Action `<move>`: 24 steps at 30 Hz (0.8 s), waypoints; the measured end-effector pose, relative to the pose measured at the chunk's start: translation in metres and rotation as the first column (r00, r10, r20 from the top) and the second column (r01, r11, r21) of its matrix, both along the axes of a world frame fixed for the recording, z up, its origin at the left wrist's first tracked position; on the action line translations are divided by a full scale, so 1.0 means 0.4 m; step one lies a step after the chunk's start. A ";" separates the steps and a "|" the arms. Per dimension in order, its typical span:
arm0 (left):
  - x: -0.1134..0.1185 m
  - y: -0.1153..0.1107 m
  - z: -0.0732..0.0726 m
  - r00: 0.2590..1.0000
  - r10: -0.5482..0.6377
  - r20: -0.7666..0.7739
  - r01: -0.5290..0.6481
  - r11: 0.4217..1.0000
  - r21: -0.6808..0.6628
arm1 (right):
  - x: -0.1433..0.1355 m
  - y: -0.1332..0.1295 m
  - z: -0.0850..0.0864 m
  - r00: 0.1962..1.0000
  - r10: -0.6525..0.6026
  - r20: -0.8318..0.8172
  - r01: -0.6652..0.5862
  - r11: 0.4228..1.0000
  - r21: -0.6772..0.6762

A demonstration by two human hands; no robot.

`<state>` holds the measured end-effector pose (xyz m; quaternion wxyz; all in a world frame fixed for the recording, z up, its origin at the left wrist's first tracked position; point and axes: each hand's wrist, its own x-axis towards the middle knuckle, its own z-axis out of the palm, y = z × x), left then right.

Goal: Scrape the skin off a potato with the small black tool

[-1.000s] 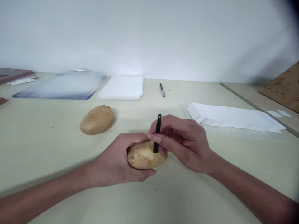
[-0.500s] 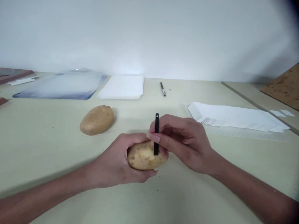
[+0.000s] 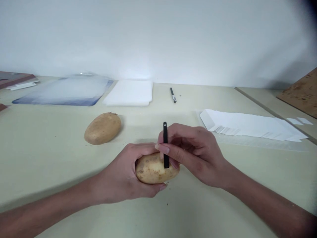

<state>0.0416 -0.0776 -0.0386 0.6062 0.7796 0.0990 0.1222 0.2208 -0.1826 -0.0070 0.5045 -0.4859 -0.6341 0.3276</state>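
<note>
My left hand (image 3: 128, 173) is wrapped round a potato (image 3: 151, 170), thumb on the near side and fingers on the far side. A pale patch without skin shows on the potato's upper face. Between thumb and fingers, my right hand (image 3: 195, 153) pinches a thin black tool (image 3: 165, 135) with a small hole at its top. The tool stands nearly upright, its lower end against the potato beside the pale patch. Some right fingertips are hidden behind the tool and thumb. A second whole potato (image 3: 102, 128) lies on the table, beyond my left hand.
A dark pen-like object (image 3: 173, 95) lies near the wall. White sheets (image 3: 130, 93) and a blue-edged clear folder (image 3: 66, 91) are at the back left. Overlapping white paper strips (image 3: 250, 124) lie at right. A brown board (image 3: 300, 92) stands at the far right.
The tool's top has tilted slightly left, and its lower end has shifted a little right and down on the potato. Both hands and the potato sit slightly lower in the view.
</note>
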 end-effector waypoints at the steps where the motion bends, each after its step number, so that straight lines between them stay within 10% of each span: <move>1: 0.000 -0.001 -0.001 1.000 0.003 0.010 -0.003 1.000 0.013 | 0.000 0.000 0.000 1.000 0.001 0.011 -0.001 1.000 -0.004; 24: 0.001 0.001 0.003 0.999 -0.032 -0.023 0.030 0.996 -0.087 | 0.007 -0.008 0.001 0.997 0.041 -0.061 -0.040 0.999 0.023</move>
